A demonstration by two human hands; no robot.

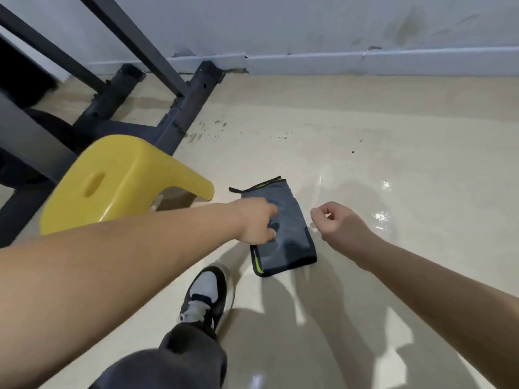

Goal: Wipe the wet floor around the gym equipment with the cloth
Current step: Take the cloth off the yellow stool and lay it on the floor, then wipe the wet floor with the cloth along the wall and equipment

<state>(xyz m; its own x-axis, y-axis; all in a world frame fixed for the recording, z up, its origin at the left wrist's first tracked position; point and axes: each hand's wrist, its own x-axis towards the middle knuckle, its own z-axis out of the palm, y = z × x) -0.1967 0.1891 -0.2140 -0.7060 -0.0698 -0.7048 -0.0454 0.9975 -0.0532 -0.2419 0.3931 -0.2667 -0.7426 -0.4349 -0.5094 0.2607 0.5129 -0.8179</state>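
The left hand [259, 221] pinches the folded grey cloth [283, 228] on the glossy wet floor [393, 164]; the right hand [341, 221] hovers beside it, fingers loosely curled, empty.

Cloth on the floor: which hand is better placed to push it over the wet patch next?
Left. The left hand already presses on the cloth; the right hand is loosely curled beside it, holding nothing. The shiny wet patch lies just right of the cloth.

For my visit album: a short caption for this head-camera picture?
Left hand presses a grey cloth onto the glossy floor beside a yellow stool.
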